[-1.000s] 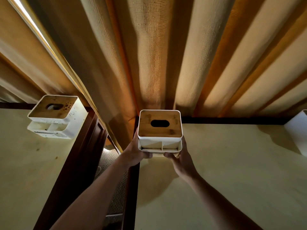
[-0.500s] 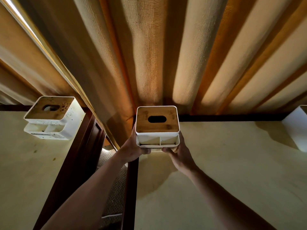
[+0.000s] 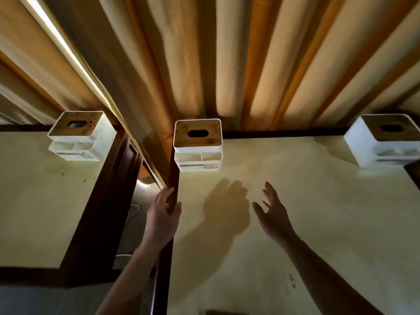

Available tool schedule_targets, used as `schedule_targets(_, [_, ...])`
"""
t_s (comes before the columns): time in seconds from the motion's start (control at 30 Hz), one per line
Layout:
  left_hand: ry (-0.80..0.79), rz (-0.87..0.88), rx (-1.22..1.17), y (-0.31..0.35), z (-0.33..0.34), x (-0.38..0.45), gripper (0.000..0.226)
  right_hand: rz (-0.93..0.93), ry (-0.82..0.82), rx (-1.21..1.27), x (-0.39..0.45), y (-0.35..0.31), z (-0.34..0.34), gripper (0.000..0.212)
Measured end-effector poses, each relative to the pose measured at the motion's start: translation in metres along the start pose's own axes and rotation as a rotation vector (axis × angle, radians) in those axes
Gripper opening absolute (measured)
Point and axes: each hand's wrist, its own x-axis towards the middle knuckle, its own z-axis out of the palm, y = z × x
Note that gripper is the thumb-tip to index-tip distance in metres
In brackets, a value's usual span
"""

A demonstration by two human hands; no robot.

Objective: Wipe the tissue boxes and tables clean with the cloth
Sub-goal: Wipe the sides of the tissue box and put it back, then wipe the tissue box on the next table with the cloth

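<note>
The middle tissue box (image 3: 197,145), white with a wooden lid and a dark oval slot, is sitting on my table (image 3: 295,212) right at the back left corner, up against the curtains (image 3: 204,53). It's upright, with the little front compartments and a label strip facing me. Neither hand is on it.

My left hand (image 3: 162,215) is at the dark wooden left edge of the table, fingers relaxed and pretty much straight, lying along the rim, holding nothing. My right hand (image 3: 273,214) hovers over the tabletop a bit in front of the box, fingers spread and loose, also holding nothing. It throws a big hand-shaped shadow on the pale surface between the two hands.

There's a second tissue box (image 3: 78,136) on the neighbouring table (image 3: 34,201) to the left, near its back right corner; its lid has dark specks on it, and that tabletop has a few spots too. A third tissue box (image 3: 384,140) sits at the far right back of my table, turned at an angle. Between the two tables there's a gap with some carpeted floor (image 3: 134,223) showing. A couple of small dark marks show on my table near my right forearm.
</note>
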Motion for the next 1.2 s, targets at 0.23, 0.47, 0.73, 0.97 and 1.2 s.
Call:
schedule_targets(0.23, [-0.099, 0.265, 0.223, -0.006, 0.038, -0.217, 0.045, -0.041, 0.051, -0.134, -0.122, 0.077, -0.073, 0.063])
schedule_targets(0.47, [-0.175, 0.418, 0.447, -0.013, 0.087, -0.318, 0.063, -0.112, 0.131, -0.365, -0.219, 0.161, -0.139, 0.057])
schedule_targets(0.73, [-0.207, 0.244, 0.672, 0.003, 0.135, -0.331, 0.069, 0.145, 0.315, -0.497, -0.278, 0.234, -0.185, 0.051])
schedule_targets(0.97, [-0.171, 0.191, 0.703, 0.052, 0.203, -0.283, 0.070, 0.063, 0.436, -0.668, -0.275, 0.271, -0.179, 0.052])
schedule_targets(1.2, [-0.223, 0.188, 0.659, 0.120, 0.275, -0.208, 0.079, 0.006, 0.442, -0.665, -0.274, 0.278, -0.179, 0.058])
